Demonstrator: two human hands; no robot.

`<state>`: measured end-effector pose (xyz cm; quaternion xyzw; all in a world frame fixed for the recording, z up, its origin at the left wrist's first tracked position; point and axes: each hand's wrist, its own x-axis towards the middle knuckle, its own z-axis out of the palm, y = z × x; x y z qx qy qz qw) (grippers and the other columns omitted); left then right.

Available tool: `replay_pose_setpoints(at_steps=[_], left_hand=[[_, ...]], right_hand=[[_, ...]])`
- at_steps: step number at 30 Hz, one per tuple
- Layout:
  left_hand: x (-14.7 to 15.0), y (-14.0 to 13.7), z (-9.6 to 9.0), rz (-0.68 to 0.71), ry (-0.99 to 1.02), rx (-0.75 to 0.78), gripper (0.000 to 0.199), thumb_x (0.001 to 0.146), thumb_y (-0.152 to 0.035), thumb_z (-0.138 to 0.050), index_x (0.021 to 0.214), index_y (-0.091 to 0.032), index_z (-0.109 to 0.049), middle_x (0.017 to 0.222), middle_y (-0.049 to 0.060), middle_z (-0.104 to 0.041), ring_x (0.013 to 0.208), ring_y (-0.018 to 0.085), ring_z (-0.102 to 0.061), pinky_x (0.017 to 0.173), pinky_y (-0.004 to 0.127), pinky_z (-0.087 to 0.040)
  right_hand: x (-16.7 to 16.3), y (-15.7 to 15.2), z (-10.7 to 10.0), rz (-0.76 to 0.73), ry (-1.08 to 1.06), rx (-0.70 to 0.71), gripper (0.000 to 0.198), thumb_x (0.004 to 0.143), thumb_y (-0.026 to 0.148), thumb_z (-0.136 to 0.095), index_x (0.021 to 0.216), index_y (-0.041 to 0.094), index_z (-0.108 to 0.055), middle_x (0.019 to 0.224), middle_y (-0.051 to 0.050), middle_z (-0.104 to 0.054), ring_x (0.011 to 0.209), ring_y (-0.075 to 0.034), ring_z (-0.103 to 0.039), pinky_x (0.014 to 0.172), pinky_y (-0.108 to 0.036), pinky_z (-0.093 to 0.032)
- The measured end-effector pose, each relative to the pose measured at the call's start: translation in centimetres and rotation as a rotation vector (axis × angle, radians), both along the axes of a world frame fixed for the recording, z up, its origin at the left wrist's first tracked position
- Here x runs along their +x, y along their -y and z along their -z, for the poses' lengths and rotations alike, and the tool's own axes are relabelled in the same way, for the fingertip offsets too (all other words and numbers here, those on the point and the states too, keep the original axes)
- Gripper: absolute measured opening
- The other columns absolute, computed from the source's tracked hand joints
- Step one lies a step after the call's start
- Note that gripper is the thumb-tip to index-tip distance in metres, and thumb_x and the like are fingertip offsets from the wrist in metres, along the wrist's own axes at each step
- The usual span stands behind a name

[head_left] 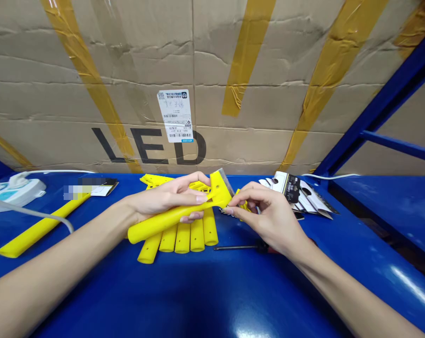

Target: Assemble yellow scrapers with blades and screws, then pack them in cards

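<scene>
Cardboard fills the upper half of the frame, a taped box bearing a label and large black letters, behind a glossy blue worktop. At the middle of the frame, the left hand holds a yellow scraper off the surface, its grip closed round the handle near the neck, thumb on top. The scraper's head tilts up and to the right, with a grey blade along its far edge. At the head's lower corner the right hand has a narrow grip, thumb and fingertips drawn together; whether a small part sits between them I cannot tell. Tiny metal bits show just beneath, so a loose pinch could let a piece drop among them. The right fingertips are near the blade: a slip there, or a twist of the handle in the left hand, might bring skin against the edge. Other scrapers lie fanned under the left hand, and a low wrist could knock them askew. Below the right hand lies a screwdriver, which a dropping forearm could roll; cards lie stacked right of centre, where a wide elbow or sleeve might scatter them.
</scene>
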<state>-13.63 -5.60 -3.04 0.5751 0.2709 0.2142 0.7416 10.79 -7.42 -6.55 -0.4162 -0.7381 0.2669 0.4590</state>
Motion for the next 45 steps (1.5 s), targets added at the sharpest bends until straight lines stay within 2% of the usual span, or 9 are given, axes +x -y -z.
replay_pose_setpoints(at_steps=[4, 6, 11, 13, 16, 17, 19, 29, 45], left_hand=[[0.0, 0.2, -0.2, 0.038, -0.021, 0.022, 0.018, 0.099, -0.024, -0.057, 0.111, -0.027, -0.044, 0.071, -0.004, -0.058, 0.057, 0.009, -0.050, 0.058, 0.020, -0.037], [0.1, 0.2, -0.3, 0.039, -0.017, 0.017, 0.018, 0.100, -0.024, -0.057, 0.111, -0.027, -0.044, 0.071, -0.004, -0.059, 0.057, 0.009, -0.050, 0.059, 0.020, -0.037], [0.4, 0.1, -0.6, -0.059, -0.007, -0.012, 0.017, 0.097, -0.019, -0.060, 0.109, -0.024, -0.048, 0.067, -0.003, -0.058, 0.056, 0.008, -0.048, 0.060, 0.020, -0.039], [0.3, -0.1, -0.7, -0.134, 0.010, -0.061, 0.020, 0.096, -0.018, -0.062, 0.110, -0.024, -0.048, 0.067, -0.003, -0.059, 0.056, 0.008, -0.049, 0.058, 0.019, -0.038], [-0.1, -0.6, -0.6, -0.216, 0.033, -0.134, 0.024, 0.094, -0.018, -0.064, 0.113, -0.024, -0.051, 0.070, -0.002, -0.060, 0.057, 0.007, -0.051, 0.058, 0.017, -0.039], [-0.3, -0.7, -0.5, -0.233, 0.034, -0.145, 0.026, 0.093, -0.018, -0.066, 0.115, -0.024, -0.053, 0.073, -0.001, -0.061, 0.058, 0.007, -0.052, 0.058, 0.018, -0.040], [-0.7, -1.0, -0.4, -0.257, 0.035, -0.154, 0.030, 0.091, -0.019, -0.069, 0.117, -0.025, -0.055, 0.080, 0.000, -0.064, 0.058, 0.007, -0.054, 0.059, 0.018, -0.042], [-0.6, -0.8, -0.6, -0.226, 0.021, -0.171, 0.018, 0.094, -0.019, -0.064, 0.109, -0.024, -0.055, 0.068, -0.001, -0.058, 0.057, 0.008, -0.048, 0.059, 0.017, -0.041], [-0.5, -0.5, -0.4, -0.218, 0.008, -0.150, 0.027, 0.093, -0.018, -0.065, 0.112, -0.027, -0.048, 0.069, -0.002, -0.062, 0.056, 0.007, -0.052, 0.058, 0.016, -0.040]], right_hand=[[0.0, -0.3, 0.0, 0.013, -0.100, -0.192, 0.041, 0.066, 0.034, -0.091, 0.084, 0.022, -0.056, 0.066, 0.008, -0.045, 0.060, -0.011, -0.038, 0.056, -0.026, -0.034], [0.1, -0.6, 0.1, -0.008, -0.110, -0.294, 0.045, 0.065, 0.039, -0.091, 0.089, 0.022, -0.056, 0.066, 0.009, -0.042, 0.059, -0.010, -0.037, 0.055, -0.026, -0.032], [0.5, -1.2, 0.5, -0.046, -0.169, -0.429, 0.059, 0.065, 0.049, -0.089, 0.106, 0.021, -0.057, 0.072, 0.006, -0.054, 0.059, -0.012, -0.045, 0.056, -0.027, -0.039], [0.8, -1.2, 0.6, -0.020, -0.068, -0.355, 0.049, 0.073, 0.046, -0.083, 0.106, 0.021, -0.059, 0.079, 0.002, -0.062, 0.061, -0.013, -0.048, 0.058, -0.029, -0.041], [1.2, -1.0, 0.7, 0.007, 0.340, -0.057, 0.011, 0.086, 0.026, -0.069, 0.095, 0.021, -0.065, 0.084, -0.004, -0.066, 0.073, -0.018, -0.055, 0.070, -0.033, -0.044], [1.3, -0.9, 0.7, -0.006, 0.468, 0.031, 0.006, 0.087, 0.019, -0.065, 0.092, 0.021, -0.067, 0.086, -0.005, -0.067, 0.079, -0.020, -0.056, 0.074, -0.035, -0.044], [1.3, -0.6, 0.9, -0.049, 0.625, 0.125, 0.016, 0.086, 0.011, -0.061, 0.095, 0.021, -0.070, 0.087, -0.007, -0.067, 0.088, -0.024, -0.057, 0.078, -0.036, -0.044], [1.1, -0.4, 0.9, -0.133, 0.697, 0.131, 0.024, 0.084, 0.002, -0.060, 0.096, 0.020, -0.069, 0.093, -0.006, -0.072, 0.093, -0.025, -0.058, 0.081, -0.036, -0.044], [1.3, -0.6, 0.5, -0.237, 0.651, 0.035, 0.022, 0.084, 0.001, -0.060, 0.091, 0.020, -0.069, 0.093, -0.003, -0.075, 0.089, -0.021, -0.065, 0.081, -0.033, -0.047]])
